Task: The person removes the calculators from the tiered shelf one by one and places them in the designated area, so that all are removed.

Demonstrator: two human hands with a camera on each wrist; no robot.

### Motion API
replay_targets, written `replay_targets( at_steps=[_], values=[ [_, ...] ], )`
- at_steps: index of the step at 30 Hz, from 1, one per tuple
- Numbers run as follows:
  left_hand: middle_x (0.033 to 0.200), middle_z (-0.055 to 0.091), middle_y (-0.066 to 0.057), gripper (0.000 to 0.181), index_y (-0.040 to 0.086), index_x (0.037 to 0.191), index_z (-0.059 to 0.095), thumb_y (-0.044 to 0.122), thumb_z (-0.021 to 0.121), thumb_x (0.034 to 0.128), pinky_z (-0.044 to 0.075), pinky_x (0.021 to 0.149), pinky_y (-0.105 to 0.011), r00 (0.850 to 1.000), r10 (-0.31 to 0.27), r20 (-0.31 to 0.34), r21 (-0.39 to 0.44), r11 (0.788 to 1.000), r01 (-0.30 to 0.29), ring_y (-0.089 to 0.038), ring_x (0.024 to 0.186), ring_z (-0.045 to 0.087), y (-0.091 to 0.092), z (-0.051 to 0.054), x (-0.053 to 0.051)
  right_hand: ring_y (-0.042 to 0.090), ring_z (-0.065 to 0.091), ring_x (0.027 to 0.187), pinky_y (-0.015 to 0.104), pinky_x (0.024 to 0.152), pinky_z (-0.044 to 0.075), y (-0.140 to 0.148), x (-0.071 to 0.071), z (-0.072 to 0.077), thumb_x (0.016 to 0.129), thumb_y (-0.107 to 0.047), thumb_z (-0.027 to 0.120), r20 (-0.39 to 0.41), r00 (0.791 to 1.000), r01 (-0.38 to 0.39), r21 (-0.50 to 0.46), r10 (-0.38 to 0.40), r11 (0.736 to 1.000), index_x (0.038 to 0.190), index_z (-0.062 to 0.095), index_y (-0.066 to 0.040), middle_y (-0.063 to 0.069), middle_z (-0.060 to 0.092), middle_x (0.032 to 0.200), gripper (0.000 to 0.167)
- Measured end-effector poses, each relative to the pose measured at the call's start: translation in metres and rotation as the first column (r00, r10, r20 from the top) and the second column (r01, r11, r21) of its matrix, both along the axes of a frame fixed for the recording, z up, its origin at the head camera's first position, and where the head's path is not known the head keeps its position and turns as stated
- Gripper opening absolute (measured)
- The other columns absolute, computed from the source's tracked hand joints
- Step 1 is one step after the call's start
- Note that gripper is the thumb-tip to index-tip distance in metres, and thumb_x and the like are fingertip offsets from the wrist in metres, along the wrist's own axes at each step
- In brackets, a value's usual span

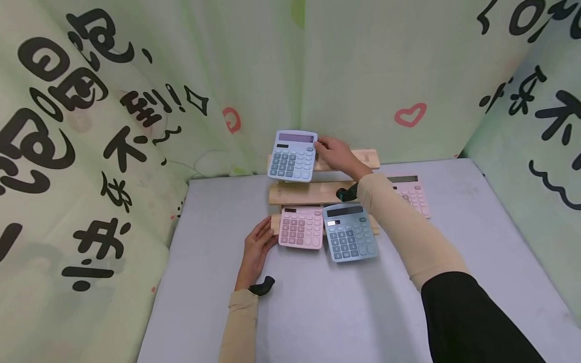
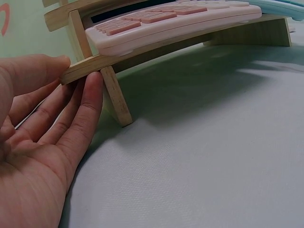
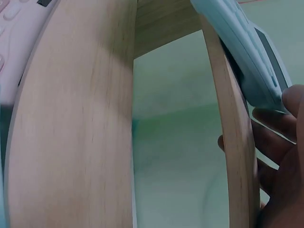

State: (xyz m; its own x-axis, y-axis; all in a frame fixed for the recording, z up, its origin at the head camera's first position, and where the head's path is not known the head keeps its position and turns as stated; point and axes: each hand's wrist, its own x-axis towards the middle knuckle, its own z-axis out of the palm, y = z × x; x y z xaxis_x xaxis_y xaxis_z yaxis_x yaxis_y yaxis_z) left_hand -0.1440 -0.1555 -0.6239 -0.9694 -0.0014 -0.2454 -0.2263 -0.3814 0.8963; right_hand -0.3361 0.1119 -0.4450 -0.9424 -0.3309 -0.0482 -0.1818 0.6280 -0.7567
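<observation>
Two calculators (image 1: 301, 229) sit on the stand (image 1: 308, 194), left hand (image 1: 256, 249) pinching its bottom-left corner, right hand (image 1: 337, 154) holding a blue calculator (image 1: 292, 159) top-left, and a pink calculator (image 1: 415, 193) beside it seems left.

Curtain (image 1: 277, 75): pale green, 12 o'clock.
Lettering (image 1: 122, 160): black, 9 o'clock.
Heart (image 1: 410, 124): red, 2 o'clock.
Tabletop (image 1: 308, 312): whitish, 6 o'clock.

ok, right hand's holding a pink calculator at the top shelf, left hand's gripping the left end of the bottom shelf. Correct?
One error: the calculator in the right hand at the top shelf is blue, not pink, as the head view shows. The left hand does grip the left end of the bottom shelf.
</observation>
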Motion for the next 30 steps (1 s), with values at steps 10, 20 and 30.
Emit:
replay_targets(
  at_steps=[10,20,30],
  values=[
    [0.16,0.047,-0.013,0.051,0.013,0.154,0.05,0.005,0.06,0.1045,0.058,0.099,-0.024,1.0,-0.007,0.004,0.017,1.0,0.007,-0.017,0.131,0.058,0.0017,0.0013,-0.0015,0.028,0.053,0.103,0.035,0.082,0.041,-0.0094,-0.0036,0.0042,0.114,-0.037,0.032,0.052,0.997,0.051,-0.036,-0.049,0.998,0.139,0.056,-0.002,0.017,0.061,0.125,0.049],
    [0.159,0.048,-0.013,0.052,0.013,0.154,0.05,0.004,0.06,0.1046,0.059,0.099,-0.023,1.0,-0.003,0.009,0.015,1.0,0.002,-0.017,0.131,0.058,0.0007,0.0017,-0.0032,0.029,0.051,0.116,0.04,0.099,0.041,-0.0081,-0.007,0.0044,0.115,-0.035,0.031,0.114,0.991,0.089,-0.182,-0.069,0.979,0.144,0.052,-0.002,0.018,0.059,0.131,0.048],
    [0.161,0.045,-0.017,0.053,0.011,0.156,0.048,0.005,0.06,0.1045,0.059,0.099,-0.024,1.0,0.0,-0.01,-0.001,1.0,0.0,-0.017,0.131,0.059,0.0011,0.0015,-0.0013,0.028,0.053,0.122,0.045,0.11,0.043,-0.0042,-0.0088,0.0042,0.115,-0.038,0.033,0.139,0.987,0.111,-0.221,-0.081,0.969,0.145,0.052,-0.003,0.018,0.06,0.136,0.05]
  ],
)
